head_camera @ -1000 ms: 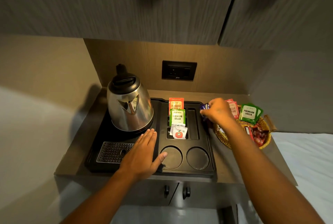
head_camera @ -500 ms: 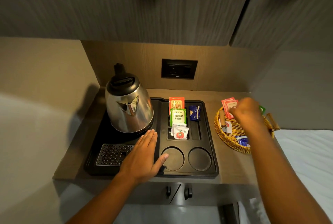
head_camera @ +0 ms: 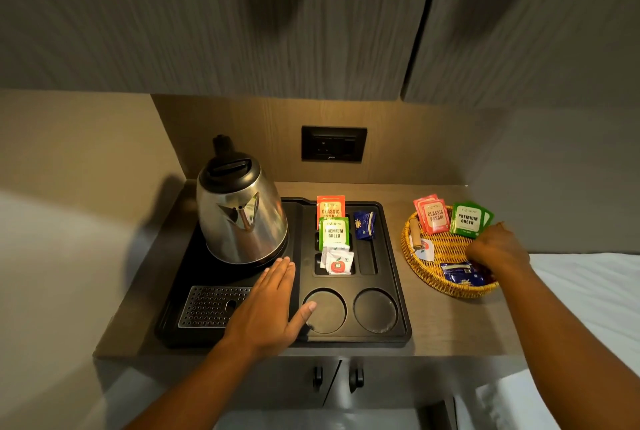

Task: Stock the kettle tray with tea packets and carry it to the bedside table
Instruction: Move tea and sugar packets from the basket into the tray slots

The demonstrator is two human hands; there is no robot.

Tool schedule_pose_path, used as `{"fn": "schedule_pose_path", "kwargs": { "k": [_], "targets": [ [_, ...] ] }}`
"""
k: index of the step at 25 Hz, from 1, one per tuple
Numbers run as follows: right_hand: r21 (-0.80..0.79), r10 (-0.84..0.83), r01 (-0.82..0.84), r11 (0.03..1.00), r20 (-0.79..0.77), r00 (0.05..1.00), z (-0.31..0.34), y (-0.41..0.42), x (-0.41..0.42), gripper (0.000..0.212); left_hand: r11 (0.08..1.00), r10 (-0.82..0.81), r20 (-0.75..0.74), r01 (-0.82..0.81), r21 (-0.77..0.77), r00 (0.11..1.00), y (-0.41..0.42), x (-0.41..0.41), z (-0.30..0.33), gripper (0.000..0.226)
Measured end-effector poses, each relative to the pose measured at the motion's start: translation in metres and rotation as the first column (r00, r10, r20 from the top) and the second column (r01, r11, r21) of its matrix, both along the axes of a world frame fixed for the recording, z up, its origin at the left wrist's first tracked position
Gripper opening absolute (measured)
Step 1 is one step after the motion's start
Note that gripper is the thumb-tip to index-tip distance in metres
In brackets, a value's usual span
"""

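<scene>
- Basket is where the next pick looks to be made: the right hand is reaching into its right side, knuckles up, fingers curled under and hidden, so whether anything is pinched yet can't be told.
- Blue packets are lying flat in the near part of the basket, just beside that hand on its near-left side, long side running roughly left to right. Red packets and green packets are propped up at the far rim, a bit further off.
- The left hand is laid flat and spread wide on the tray, nothing held, fingertips close to the kettle. It's well apart from the basket, so the right hand is clearly the nearer one for any pick.
- Already slotted in the tray: an orange packet, a green one, a white one and a blue one in the narrow right slot.
- That slot lies to the left of the basket and runs front to back, so a blue packet would probably need to be turned and stood on edge.
- The tray is sitting on the counter, not lifted; carrying is judged to be a later step.
</scene>
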State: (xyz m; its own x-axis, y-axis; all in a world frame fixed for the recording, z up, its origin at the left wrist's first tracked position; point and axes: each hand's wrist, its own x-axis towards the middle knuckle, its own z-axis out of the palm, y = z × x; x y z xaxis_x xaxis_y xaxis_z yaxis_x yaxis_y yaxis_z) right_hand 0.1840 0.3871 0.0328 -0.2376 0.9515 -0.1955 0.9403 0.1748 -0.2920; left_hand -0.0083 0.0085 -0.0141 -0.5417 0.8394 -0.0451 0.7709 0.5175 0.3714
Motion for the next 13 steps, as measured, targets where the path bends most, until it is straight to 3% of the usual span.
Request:
{"fn": "schedule_pose_path", "kwargs": {
  "k": [4,8,10,13],
  "targets": [
    [-0.017,-0.024,0.024,1.0,-0.011,1.0,0.015,-0.002,0.002,0.028,1.0,-0.006,-0.005,0.006,0.012,1.0,0.001,0.001,0.001,0.096],
    [0.122,0.012,0.02,0.992,-0.255,0.967,0.052,-0.016,-0.013,0.02,1.0,-0.011,-0.017,0.011,0.019,1.0,0.001,-0.002,0.001,0.098],
    [0.154,0.112,-0.054,0.987,-0.395,0.912,0.065,-0.046,-0.038,0.021,1.0,-0.019,-0.025,0.02,0.02,1.0,0.001,-0.002,0.0,0.098],
    [0.012,0.214,-0.239,0.971,-0.488,0.846,0.045,-0.103,-0.091,0.021,0.999,-0.022,-0.025,0.022,0.023,0.999,0.0,-0.002,-0.003,0.094]
  ]
}}
